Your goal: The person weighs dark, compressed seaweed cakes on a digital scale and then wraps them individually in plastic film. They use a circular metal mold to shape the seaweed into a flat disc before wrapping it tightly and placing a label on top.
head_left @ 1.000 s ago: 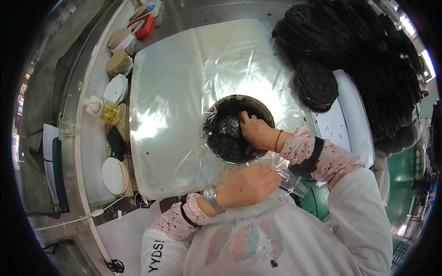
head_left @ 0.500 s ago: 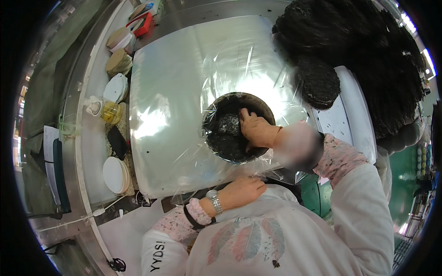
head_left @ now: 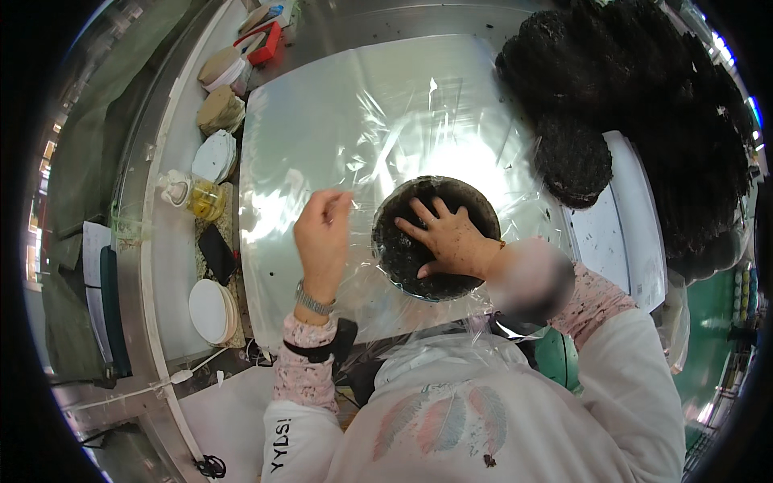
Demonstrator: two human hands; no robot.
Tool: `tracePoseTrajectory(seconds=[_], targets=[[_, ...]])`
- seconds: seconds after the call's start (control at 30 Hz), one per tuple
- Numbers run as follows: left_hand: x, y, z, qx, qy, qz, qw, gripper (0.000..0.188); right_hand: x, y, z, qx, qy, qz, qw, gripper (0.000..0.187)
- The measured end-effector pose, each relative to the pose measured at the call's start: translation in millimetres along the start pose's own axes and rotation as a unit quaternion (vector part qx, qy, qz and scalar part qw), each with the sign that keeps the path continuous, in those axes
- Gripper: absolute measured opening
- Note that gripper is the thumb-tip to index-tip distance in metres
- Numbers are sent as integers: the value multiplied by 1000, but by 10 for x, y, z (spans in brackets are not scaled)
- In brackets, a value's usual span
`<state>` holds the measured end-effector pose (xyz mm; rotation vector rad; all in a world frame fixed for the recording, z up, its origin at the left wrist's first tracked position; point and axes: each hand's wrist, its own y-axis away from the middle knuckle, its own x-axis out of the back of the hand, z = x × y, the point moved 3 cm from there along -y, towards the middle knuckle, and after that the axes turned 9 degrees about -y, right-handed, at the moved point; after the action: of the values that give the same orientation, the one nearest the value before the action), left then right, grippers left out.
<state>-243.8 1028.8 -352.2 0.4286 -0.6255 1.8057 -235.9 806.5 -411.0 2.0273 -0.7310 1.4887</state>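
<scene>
A round, deep dark container (head_left: pixel 481 196) stands on a thick pile of clear plastic sheets (head_left: pixel 322 121), with a layer of black, flaky material (head_left: pixel 394 256) inside that looks like dried seaweed. My right hand (head_left: pixel 451 241) reaches into it, fingers spread and laid flat on the black layer. Left of the container my left hand (head_left: pixel 322 233) is raised over the plastic, its fingers curled in; no object shows in it. A watch (head_left: pixel 312 302) is on that wrist.
At right rise large stacks of black, shaggy sheets (head_left: pixel 620 88) and a smaller round black stack (head_left: pixel 574 161), beside white sheets (head_left: pixel 624 217). Along the left ledge sit a bottle of yellow liquid (head_left: pixel 205 199), a dark phone-like slab (head_left: pixel 217 253), round pale discs (head_left: pixel 211 311) and a red box (head_left: pixel 264 43).
My left hand has lifted from the near edge to above the plastic, left of the container. My right hand has flattened, its fingers now spread across the black layer. The view has shifted slightly.
</scene>
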Motion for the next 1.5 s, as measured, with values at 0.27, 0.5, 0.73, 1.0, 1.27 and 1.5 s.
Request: tracePoseTrajectory(seconds=[0.27, 0.5, 0.73, 1.0, 1.27, 1.5], targets=[[63, 344, -723, 145, 139, -16, 980, 71, 24, -34, -48, -10, 5, -53, 999, 107], [313, 319, -514, 47, -226, -28, 973, 36, 24, 6, -23, -10, -9, -52, 999, 106], [163, -389, 779, -127, -102, -34, 986, 54, 3, 7, 16, -30, 13, -58, 998, 108], [-843, -846, 315, -133, -98, -162, 973, 40, 4, -45, -38, -23, 7, -55, 998, 107], [-635, -880, 212, -309, -211, 52, 926, 35, 110, 10, 31, -10, -59, -89, 994, 107], [-782, -451, -51, -57, 3, -338, 940, 52, 752, -92, 1059, -145, -675, 123, 713, 44]])
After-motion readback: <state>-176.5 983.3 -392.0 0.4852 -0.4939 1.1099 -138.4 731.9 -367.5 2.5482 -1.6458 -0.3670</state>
